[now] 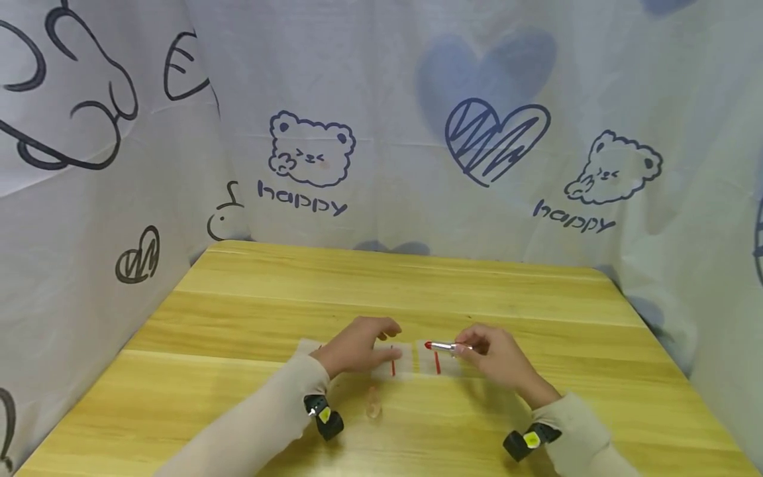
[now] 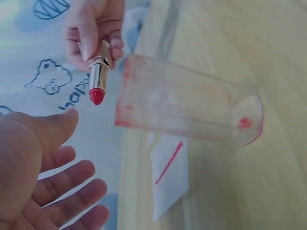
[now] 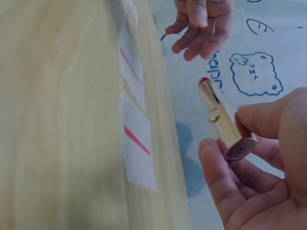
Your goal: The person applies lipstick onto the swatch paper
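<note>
My right hand pinches a silver lipstick between thumb and fingers, its red tip pointing left toward my other hand. In the right wrist view the flat base of the lipstick faces the camera. My left hand holds nothing; its fingers are spread and relaxed, over the white papers. Below the hands in the head view is a clear cap. The left wrist view shows this cap up close, with red smears at its rim and a red spot at its other end.
White paper pieces lie in a row on the wooden table. A red stroke marks the middle paper, and another marks the right paper. A white curtain with blue drawings hangs behind the table.
</note>
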Demonstrator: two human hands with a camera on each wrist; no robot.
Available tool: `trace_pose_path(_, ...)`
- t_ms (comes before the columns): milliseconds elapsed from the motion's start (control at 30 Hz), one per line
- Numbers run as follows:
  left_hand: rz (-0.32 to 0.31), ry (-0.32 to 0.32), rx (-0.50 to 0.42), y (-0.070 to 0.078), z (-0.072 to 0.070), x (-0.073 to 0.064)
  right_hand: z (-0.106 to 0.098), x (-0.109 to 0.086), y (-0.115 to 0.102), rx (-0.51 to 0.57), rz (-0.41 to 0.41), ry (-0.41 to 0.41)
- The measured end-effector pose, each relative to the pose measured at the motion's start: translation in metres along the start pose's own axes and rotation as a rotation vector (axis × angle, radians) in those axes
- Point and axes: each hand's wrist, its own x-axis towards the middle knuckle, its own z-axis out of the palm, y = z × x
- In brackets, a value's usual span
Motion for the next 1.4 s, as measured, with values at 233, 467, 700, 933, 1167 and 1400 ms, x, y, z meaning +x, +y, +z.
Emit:
trace_pose_path(233,-0.131,0.143,-0.23,0.001,0.002,-0.022,0.015,-0.006,-0.011,0.321,0.071,-0.031)
trace_pose_path(467,-0.219,0.223,-0.693,0.014,0.012,-0.031,0.03,-0.004,-0.027,0.667,0.063,-0.117)
trace_pose_path(700,-0.208,0.265,-0.924,0.02,0.024,-0.029,0.046,0.002,-0.041,0.974,0.069,-0.281)
trace_pose_path(933,-0.163,0.331,-1.128,0.022,0.033,-0.027,0.057,0.007,-0.05,1.032,0.126,-0.383)
trace_pose_path(1167,-0.216,0.433,-1.262,0.028,0.036,-0.029,0.064,0.009,-0.056,1.012,0.197,-0.351)
trace_pose_path(1400,-0.174,0.514,-1.394,0.032,0.034,-0.025,0.063,0.014,-0.062,1.032,0.18,-0.291)
